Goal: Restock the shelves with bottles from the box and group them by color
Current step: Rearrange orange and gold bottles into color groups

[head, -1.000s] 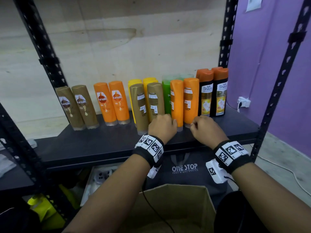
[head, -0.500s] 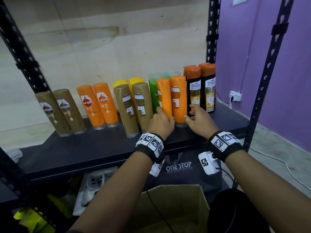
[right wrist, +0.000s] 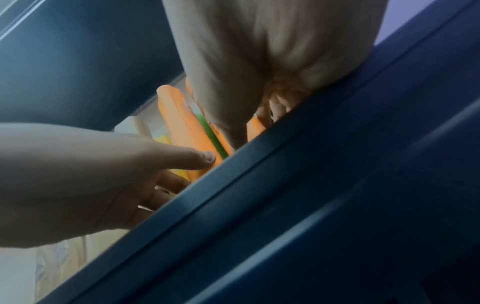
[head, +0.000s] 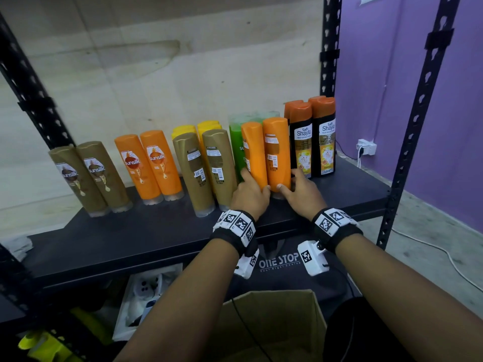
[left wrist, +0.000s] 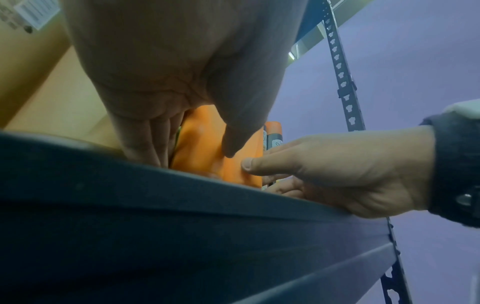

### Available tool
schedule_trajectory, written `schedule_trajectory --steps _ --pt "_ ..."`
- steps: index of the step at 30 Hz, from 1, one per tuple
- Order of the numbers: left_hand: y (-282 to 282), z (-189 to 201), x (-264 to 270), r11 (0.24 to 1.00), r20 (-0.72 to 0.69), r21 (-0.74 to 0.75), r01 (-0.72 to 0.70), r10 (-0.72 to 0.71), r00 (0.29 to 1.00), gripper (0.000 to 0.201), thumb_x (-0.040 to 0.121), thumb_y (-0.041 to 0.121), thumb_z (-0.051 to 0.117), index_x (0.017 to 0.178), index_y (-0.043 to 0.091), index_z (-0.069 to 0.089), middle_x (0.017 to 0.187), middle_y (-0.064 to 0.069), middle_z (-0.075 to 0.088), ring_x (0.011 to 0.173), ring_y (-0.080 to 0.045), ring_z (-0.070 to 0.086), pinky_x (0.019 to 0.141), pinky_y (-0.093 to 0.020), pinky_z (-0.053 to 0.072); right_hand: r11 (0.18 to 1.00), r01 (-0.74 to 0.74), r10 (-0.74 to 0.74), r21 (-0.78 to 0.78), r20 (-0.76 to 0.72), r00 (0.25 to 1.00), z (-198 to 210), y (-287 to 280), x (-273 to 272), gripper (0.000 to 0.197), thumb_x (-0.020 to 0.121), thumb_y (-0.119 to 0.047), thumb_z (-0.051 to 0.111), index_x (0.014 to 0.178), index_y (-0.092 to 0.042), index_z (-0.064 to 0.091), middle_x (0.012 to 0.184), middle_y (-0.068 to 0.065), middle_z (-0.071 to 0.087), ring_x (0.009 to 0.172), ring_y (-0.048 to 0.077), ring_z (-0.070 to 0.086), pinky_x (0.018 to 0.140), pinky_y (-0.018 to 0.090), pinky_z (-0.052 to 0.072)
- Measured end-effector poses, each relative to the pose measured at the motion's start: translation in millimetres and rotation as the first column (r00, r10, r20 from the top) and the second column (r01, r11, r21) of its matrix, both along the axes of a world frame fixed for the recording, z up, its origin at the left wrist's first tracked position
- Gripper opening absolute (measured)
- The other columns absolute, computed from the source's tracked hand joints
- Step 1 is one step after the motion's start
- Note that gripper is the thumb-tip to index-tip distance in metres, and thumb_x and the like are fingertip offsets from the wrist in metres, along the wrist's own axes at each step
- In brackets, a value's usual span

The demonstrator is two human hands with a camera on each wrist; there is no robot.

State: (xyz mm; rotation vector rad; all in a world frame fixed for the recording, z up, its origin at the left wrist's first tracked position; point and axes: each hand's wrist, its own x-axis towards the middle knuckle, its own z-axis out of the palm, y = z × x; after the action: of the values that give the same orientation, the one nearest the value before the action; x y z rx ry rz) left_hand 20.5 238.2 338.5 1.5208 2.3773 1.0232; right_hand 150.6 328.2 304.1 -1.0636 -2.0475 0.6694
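Observation:
Two orange bottles stand side by side on the dark shelf [head: 156, 231], labels' backs toward me. My left hand [head: 255, 182] grips the left orange bottle [head: 253, 152] low down, fingers on its left side, thumb on its front. My right hand [head: 288, 180] grips the right orange bottle [head: 276, 150] near its base, thumb in front, fingers between it and the black bottles [head: 313, 142]. In the left wrist view my thumb lies on the orange bottle [left wrist: 200, 148]. The right wrist view shows an orange bottle [right wrist: 176, 115] and a green bottle [right wrist: 207, 127] behind it.
Along the shelf from the left stand two brown bottles [head: 88, 178], two orange bottles [head: 149, 165] and two more brown bottles [head: 203, 168], with yellow bottles [head: 196, 128] and a green bottle [head: 236, 145] behind. A cardboard box [head: 274, 322] sits below me. A black upright [head: 407, 152] stands at right.
Both hands have reached further in, from the bottles' front bases to round the two orange bottles. My view has shifted, so the shelf row sits further left.

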Motion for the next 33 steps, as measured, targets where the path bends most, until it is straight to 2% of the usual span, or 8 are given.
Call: schedule_trajectory --steps 9,15,20,24,27,30,33 --pt "-17.9 -1.7 5.9 1.000 -0.032 -0.012 0.011 -0.011 0.999 0.068 0.102 0.036 0.057 0.152 0.009 0.019 0.135 -0.023 0.059 0.115 -0.041 0.063 0.098 -0.053 0.052 1.000 -0.001 0.002 -0.006 0.076 0.997 6.9 -8.0 9.1 0.051 0.099 -0.038 0.064 0.136 -0.011 0.041 0.134 0.016 0.060 0.118 0.032 0.060 0.097 0.048 0.052" --pt "-45.8 -9.5 7.0 0.999 -0.071 0.020 0.048 -0.046 0.996 0.068 0.102 0.040 0.054 0.154 0.012 0.019 0.131 -0.022 0.061 0.111 -0.040 0.064 0.091 -0.053 0.053 1.000 -0.021 0.021 -0.009 0.078 0.997 6.3 -22.2 30.0 0.057 0.098 -0.041 0.064 0.141 -0.013 0.039 0.140 0.014 0.058 0.122 0.030 0.060 0.098 0.044 0.051" --pt "-62.7 -13.6 6.6 0.996 -0.046 0.061 0.064 -0.061 0.997 0.068 0.100 0.043 0.056 0.153 0.018 0.022 0.128 -0.017 0.063 0.105 -0.036 0.066 0.086 -0.048 0.055 1.000 -0.017 0.018 -0.019 0.090 0.996 10.2 -28.4 45.2 0.064 0.092 -0.043 0.071 0.140 -0.014 0.040 0.137 0.012 0.060 0.120 0.028 0.062 0.098 0.042 0.052" --pt "-65.7 -12.7 2.0 0.991 0.010 0.089 0.104 -0.105 0.994 0.068 0.097 0.046 0.059 0.149 0.020 0.024 0.130 -0.014 0.061 0.105 -0.031 0.065 0.087 -0.044 0.055 0.999 -0.033 0.037 -0.040 0.094 0.995 10.5 -28.9 50.5 0.068 0.091 -0.044 0.072 0.143 -0.016 0.038 0.140 0.011 0.059 0.122 0.026 0.061 0.099 0.041 0.051" --pt "-62.5 -10.4 0.0 0.981 0.085 0.144 0.131 -0.144 0.986 0.075 0.095 0.055 0.061 0.151 0.021 0.024 0.139 -0.008 0.055 0.117 -0.027 0.061 0.096 -0.045 0.053 0.995 -0.090 0.093 -0.053 0.068 0.993 12.2 -28.6 49.6 0.077 0.092 -0.044 0.071 0.150 -0.020 0.028 0.148 0.009 0.052 0.128 0.026 0.057 0.100 0.039 0.048" --pt "-53.8 -4.0 -2.0 0.961 0.235 0.249 0.120 -0.180 0.955 0.078 0.095 0.057 0.063 0.154 0.023 0.024 0.144 -0.004 0.052 0.124 -0.023 0.057 0.104 -0.049 0.050 0.989 -0.137 0.132 -0.049 -0.096 0.987 17.9 -28.5 46.6 0.080 0.091 -0.049 0.071 0.152 -0.029 0.023 0.148 0.001 0.049 0.125 0.019 0.055 0.100 0.038 0.049" --pt "-42.3 4.7 -4.5 0.938 0.361 0.335 0.083 -0.209 0.909 0.080 0.093 0.054 0.068 0.155 0.022 0.028 0.134 0.005 0.053 0.122 -0.018 0.057 0.105 -0.044 0.050 0.987 -0.151 0.136 -0.048 -0.237 0.962 26.7 -23.0 42.9 0.077 0.089 -0.056 0.071 0.148 -0.037 0.025 0.140 -0.005 0.051 0.119 0.014 0.057 0.097 0.038 0.050"
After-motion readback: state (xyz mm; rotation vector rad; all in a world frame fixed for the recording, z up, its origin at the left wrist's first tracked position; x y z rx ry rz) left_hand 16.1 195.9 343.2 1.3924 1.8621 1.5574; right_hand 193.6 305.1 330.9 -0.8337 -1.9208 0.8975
